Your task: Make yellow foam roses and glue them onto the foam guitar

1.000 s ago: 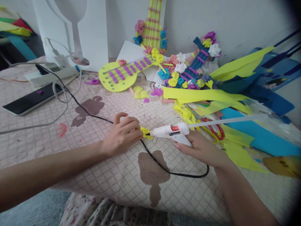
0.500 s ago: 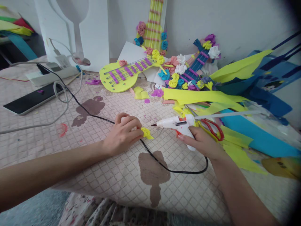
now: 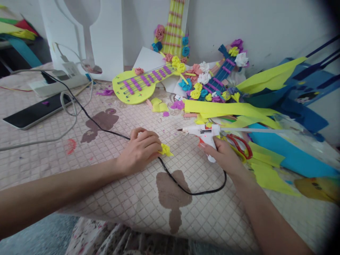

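Observation:
Low over the patterned cloth, my left hand (image 3: 140, 148) has its fingers closed on a small crumpled yellow paper piece (image 3: 166, 149). The handle of a white glue gun (image 3: 205, 136) is in my right hand (image 3: 221, 152), its dark nozzle pointing left. A clear glue stick (image 3: 255, 130) juts from the gun's back. The gun's black cord (image 3: 204, 193) loops below and passes under my left hand. A gap separates the nozzle from the yellow piece. Red-handled scissors (image 3: 240, 145) lie just beyond my right hand.
Behind lie a yellow paper guitar (image 3: 135, 86) and a blue one (image 3: 217, 79) with paper flowers; another yellow one (image 3: 174, 32) leans on the wall. Yellow paper strips (image 3: 228, 108) are at the right. A power strip (image 3: 58, 83) and a black phone-like slab (image 3: 37, 111) sit left.
My right hand has shifted the glue gun slightly up and to the right, away from the yellow piece, and the cord loop has moved left. My left hand is nearly unchanged.

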`<state>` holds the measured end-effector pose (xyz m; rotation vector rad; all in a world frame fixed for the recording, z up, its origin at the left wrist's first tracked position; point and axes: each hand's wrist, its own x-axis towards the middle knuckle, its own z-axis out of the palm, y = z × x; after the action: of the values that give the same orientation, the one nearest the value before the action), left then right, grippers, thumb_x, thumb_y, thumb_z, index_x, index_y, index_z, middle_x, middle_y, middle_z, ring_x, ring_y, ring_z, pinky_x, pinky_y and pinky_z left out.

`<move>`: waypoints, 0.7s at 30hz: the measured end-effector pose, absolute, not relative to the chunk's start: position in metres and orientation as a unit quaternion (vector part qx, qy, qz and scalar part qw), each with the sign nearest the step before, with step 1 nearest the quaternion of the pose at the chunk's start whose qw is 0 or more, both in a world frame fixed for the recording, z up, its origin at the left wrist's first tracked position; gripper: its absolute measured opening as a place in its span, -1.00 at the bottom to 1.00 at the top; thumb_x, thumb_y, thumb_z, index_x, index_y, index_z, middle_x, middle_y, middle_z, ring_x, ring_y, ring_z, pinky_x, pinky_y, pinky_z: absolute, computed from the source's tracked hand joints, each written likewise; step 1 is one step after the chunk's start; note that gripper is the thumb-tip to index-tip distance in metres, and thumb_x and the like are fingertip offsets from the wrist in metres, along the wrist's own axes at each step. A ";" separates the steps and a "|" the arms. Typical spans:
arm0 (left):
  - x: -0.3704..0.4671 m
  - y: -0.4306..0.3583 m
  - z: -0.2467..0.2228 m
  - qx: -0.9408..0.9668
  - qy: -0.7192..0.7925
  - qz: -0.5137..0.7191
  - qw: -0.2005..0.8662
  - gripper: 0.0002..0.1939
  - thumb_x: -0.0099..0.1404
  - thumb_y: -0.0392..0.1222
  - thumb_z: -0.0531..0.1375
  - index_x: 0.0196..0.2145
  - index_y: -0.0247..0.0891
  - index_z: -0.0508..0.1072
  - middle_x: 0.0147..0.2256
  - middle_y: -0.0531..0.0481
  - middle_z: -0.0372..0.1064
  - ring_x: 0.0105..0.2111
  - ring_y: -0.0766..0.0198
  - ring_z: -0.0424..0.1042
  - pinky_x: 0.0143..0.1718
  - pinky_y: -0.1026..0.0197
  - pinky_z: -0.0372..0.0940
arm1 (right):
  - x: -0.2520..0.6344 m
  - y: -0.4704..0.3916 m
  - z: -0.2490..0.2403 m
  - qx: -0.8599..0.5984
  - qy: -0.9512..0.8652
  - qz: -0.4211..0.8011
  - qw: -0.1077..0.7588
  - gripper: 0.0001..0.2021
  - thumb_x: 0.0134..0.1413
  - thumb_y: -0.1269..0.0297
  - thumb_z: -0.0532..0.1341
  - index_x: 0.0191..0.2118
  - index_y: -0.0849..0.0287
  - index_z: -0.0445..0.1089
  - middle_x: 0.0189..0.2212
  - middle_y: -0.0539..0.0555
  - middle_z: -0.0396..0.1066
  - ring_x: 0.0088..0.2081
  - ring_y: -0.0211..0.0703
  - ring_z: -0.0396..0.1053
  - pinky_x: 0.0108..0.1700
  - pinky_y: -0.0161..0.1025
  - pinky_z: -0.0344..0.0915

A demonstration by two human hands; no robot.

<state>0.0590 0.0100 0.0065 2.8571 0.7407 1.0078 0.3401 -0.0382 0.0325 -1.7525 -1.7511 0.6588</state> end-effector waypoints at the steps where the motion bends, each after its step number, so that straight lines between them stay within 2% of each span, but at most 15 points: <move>1: 0.059 0.010 0.006 0.915 0.239 0.324 0.011 -0.99 0.28 -0.25 0.16 -0.31 -0.20 0.37 -0.29 0.06 0.44 -0.14 0.22 0.33 -0.03 0.03 0.02 | 0.339 -0.038 0.031 -0.663 -0.651 0.231 0.289 -0.74 0.03 0.04 0.13 -0.46 0.14 0.27 -0.56 -0.02 0.29 -0.48 -0.18 0.23 -0.47 -0.27 0.17; 7: 0.060 0.011 0.005 0.913 0.244 0.325 0.020 -0.88 0.25 -0.21 0.19 -0.22 -0.21 0.37 -0.26 0.02 0.42 -0.13 0.20 0.31 -0.05 0.04 0.03 | 0.338 -0.034 0.019 -0.678 -0.651 0.160 0.303 -0.73 0.02 0.04 0.14 -0.42 0.17 0.31 -0.56 0.00 0.32 -0.48 -0.17 0.24 -0.45 -0.26 0.16; 14: 0.060 0.012 0.004 0.906 0.276 0.313 0.067 -0.88 0.21 -0.18 0.24 -0.27 -0.18 0.42 -0.26 0.04 0.39 -0.14 0.20 0.29 -0.07 0.07 0.04 | 0.336 -0.033 0.015 -0.672 -0.664 0.147 0.293 -0.72 0.02 0.04 0.14 -0.40 0.19 0.34 -0.54 0.01 0.34 -0.48 -0.18 0.24 -0.46 -0.27 0.14; 21: 0.060 0.011 0.005 0.900 0.308 0.292 0.100 -0.81 0.22 -0.18 0.23 -0.21 -0.23 0.36 -0.22 0.01 0.40 -0.11 0.18 0.28 -0.05 0.08 0.04 | 0.337 -0.032 0.012 -0.682 -0.651 0.154 0.296 -0.72 0.00 0.05 0.15 -0.40 0.20 0.35 -0.55 0.00 0.34 -0.49 -0.19 0.24 -0.45 -0.27 0.13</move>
<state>0.0599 0.0113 0.0055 2.6596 0.9108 0.8625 0.3370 -0.0319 0.0122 -1.8138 -1.7317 0.4108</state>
